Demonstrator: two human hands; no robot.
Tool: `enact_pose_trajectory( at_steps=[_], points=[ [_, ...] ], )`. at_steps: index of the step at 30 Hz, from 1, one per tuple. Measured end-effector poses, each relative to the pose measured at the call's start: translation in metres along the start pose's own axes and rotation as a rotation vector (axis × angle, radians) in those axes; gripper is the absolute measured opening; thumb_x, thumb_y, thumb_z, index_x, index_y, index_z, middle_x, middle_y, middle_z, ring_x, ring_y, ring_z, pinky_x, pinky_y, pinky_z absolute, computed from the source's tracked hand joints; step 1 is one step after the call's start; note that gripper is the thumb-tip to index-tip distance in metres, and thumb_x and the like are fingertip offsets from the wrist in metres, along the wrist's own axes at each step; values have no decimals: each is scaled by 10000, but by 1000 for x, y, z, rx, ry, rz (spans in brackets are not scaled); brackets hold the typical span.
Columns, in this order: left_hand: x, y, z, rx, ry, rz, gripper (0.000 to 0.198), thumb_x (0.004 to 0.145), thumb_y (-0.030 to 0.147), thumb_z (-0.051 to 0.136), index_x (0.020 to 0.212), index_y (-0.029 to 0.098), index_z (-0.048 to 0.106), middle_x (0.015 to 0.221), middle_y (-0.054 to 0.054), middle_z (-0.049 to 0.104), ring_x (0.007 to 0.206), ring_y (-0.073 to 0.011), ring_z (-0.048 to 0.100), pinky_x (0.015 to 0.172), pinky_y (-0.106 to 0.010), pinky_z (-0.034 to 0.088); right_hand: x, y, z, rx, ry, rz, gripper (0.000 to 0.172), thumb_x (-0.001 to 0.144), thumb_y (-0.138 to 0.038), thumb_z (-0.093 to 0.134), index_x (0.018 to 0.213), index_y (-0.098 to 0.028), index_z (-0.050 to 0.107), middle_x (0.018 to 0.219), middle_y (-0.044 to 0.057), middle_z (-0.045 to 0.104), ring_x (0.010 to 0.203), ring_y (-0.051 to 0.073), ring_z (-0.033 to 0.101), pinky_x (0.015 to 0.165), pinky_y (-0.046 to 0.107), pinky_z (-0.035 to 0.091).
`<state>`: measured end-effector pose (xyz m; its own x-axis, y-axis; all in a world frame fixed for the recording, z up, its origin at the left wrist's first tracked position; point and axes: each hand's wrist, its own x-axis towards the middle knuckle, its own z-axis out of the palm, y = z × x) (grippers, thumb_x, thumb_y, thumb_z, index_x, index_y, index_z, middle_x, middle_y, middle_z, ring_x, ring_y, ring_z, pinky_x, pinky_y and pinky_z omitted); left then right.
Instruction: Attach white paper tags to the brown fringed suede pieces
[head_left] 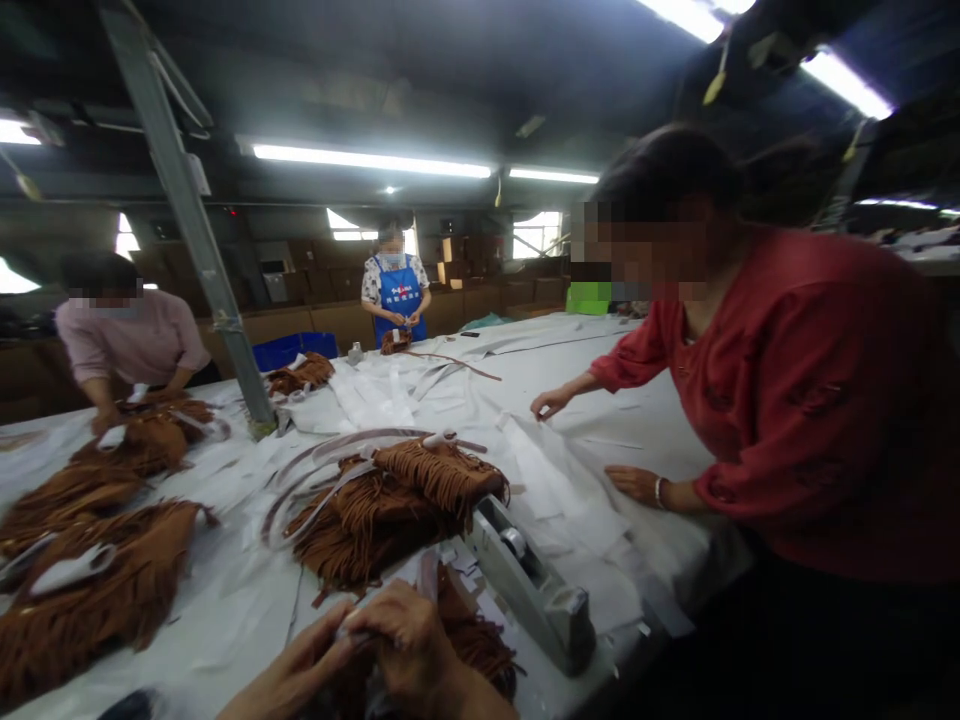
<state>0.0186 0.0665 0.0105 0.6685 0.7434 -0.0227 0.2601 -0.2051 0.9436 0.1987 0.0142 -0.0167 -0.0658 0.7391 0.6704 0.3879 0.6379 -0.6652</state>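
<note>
My left hand (300,655) and my right hand (412,635) meet at the bottom middle, fingers closed together on a pale, thin wrapping that is mostly hidden by them. Below and beside my right hand lies a brown fringed bag (480,640), partly covered by that hand. Just to the right stands a grey tape dispenser (525,580), with small white paper pieces next to it. Beyond my hands, a pile of brown fringed bags (390,500) rests on the table, with a wrapped strap (281,500) looping around its left side.
More brown fringed bags (112,570) lie at left. White sheets (547,470) spread over the table (225,610). A person in red (795,400) leans in from the right, hands on the sheets. Two other people work farther back. A metal post (202,230) rises at left.
</note>
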Motion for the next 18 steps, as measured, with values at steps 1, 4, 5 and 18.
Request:
enact_pose_trajectory(
  at_steps=[1,4,5,18],
  points=[
    [1,2,0,-35,-3,2,335,834,486,572,1043,239,659,949,10,673,992,-216,582,893,-298,482,3,-1,1,-4,29,-11,190,823,-276,603,987,-238,691,861,36,706,806,174,629,769,292,500],
    [7,5,3,-135,-14,13,322,844,474,560,948,183,650,868,-9,651,897,-197,588,847,-269,482,10,-3,1,8,94,-11,184,818,-287,619,962,-213,707,835,39,708,759,157,624,741,268,495],
    [9,4,5,-136,3,27,336,845,483,553,927,171,646,851,-18,647,869,-196,588,826,-266,485,10,-4,1,22,93,3,185,822,-285,618,966,-211,708,841,39,709,765,155,625,742,265,495],
    [2,2,29,-89,-65,55,366,888,432,503,1090,151,619,943,-60,653,926,-229,579,881,-323,462,-3,6,-17,82,-264,240,399,805,-521,616,1044,-204,656,930,46,665,868,187,615,842,322,485]
  ],
)
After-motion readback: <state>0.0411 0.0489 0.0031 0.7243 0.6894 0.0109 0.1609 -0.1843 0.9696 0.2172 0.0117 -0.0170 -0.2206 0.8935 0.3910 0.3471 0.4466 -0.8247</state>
